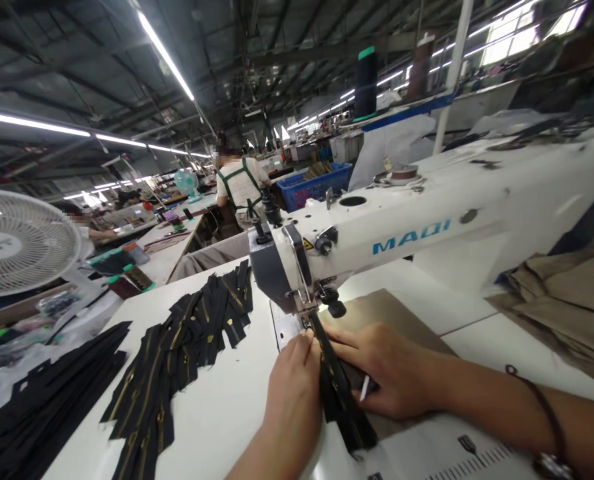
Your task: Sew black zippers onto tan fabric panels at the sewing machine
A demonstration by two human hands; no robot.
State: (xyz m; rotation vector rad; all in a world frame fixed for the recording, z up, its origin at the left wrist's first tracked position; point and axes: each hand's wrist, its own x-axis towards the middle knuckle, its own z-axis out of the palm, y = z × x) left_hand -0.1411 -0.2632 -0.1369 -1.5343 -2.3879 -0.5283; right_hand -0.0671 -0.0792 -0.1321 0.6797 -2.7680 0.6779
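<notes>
A black zipper with gold teeth [341,393] runs lengthwise under the presser foot [307,321] of a white sewing machine [407,227]. It lies along a piece of brown fabric [384,308]. My left hand [293,383] is at the zipper's left edge, its fingertips closed together on it just in front of the foot. On the right, my right hand [389,370] rests on the fabric, fingers stretched toward the foot and thumb apart. A thin white piece [365,388] shows between that thumb and fingers; I cannot tell whether it is held.
Several black zippers with gold teeth [177,353] lie piled left of the machine, beside more black strips [57,393]. A white fan [21,243] stands at far left. Folded brown fabric [571,293] is stacked at right. A person [241,180] works beyond, near a blue crate [317,187].
</notes>
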